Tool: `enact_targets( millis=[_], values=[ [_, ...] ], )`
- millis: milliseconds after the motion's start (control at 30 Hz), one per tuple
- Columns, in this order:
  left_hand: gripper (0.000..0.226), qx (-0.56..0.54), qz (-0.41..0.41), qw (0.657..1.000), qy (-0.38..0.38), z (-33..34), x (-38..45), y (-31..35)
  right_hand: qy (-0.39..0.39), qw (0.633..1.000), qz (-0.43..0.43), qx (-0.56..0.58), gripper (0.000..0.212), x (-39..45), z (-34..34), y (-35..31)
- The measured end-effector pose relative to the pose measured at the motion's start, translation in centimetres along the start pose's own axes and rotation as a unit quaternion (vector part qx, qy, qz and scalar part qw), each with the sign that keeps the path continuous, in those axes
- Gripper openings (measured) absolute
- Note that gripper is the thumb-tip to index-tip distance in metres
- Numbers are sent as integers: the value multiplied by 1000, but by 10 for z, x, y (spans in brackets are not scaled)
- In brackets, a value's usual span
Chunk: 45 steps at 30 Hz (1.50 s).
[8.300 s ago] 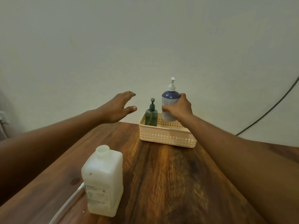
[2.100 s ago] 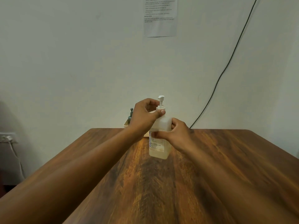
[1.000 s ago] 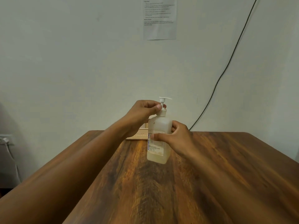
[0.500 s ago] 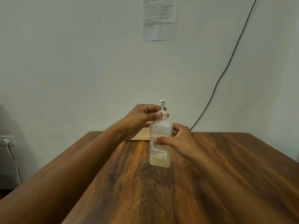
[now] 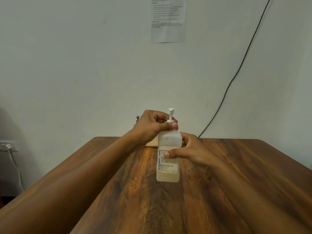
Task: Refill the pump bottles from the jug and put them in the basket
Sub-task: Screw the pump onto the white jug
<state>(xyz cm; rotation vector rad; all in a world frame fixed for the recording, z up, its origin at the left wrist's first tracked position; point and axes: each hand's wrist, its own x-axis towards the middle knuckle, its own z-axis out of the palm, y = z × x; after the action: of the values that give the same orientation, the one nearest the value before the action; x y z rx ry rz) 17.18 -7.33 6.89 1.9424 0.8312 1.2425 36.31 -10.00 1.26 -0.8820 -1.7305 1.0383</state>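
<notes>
The left hand (image 5: 152, 127) is curled around the neck of a translucent white jug (image 5: 168, 156), thumb pressed across the front of the collar and fingers wrapped behind it, just below the white pump head (image 5: 170, 114) that rises out of the grip. The right hand (image 5: 190, 152) grasps the body of the same jug from its right side, thumb laid flat across the printed label (image 5: 167, 161) and the other fingers reaching behind the shoulder. The jug stands upright at the middle of the wooden table (image 5: 236, 183), and a pale liquid fills its lower part; whether its base rests on the wood or hangs just above it cannot be told from this angle. The label carries blue lettering running up its left edge, with finer print too small to read. Both forearms stretch in from the bottom corners of the view and meet at the jug. Behind the left hand, at the far edge of the table, a strip of the cream basket (image 5: 152, 143) shows, mostly hidden by the wrist, and the dark top of a pump bottle (image 5: 137, 118) peeks out above the knuckles. Beyond that is a plain pale wall with a printed sheet of paper (image 5: 168, 20) fixed high up, and a dark cable (image 5: 236, 73) runs diagonally down the wall to the table's back edge on the right. A white plug and cord (image 5: 7, 149) sit low on the wall at the far left.
</notes>
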Motion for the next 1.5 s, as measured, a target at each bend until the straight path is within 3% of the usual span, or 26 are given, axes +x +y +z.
enact_targets(
  millis=[267,533,1000,1267,1500],
  values=[
    [35,5,6,1000,7,6,-5,-12,0,1000,8,-29,54,5,-10,9],
    [80,226,-16,974,11,2,-1,-54,71,993,42,-88,79,11,-53,34],
    [98,456,78,886,-24,41,81,-149,162,971,60,-163,77,75,-143,104],
    [93,443,89,891,-42,59,132,-224,192,962,57,-187,67,141,-190,160],
    [90,437,132,889,-34,64,167,-277,203,958,55,-197,69,198,-224,210]
  ],
)
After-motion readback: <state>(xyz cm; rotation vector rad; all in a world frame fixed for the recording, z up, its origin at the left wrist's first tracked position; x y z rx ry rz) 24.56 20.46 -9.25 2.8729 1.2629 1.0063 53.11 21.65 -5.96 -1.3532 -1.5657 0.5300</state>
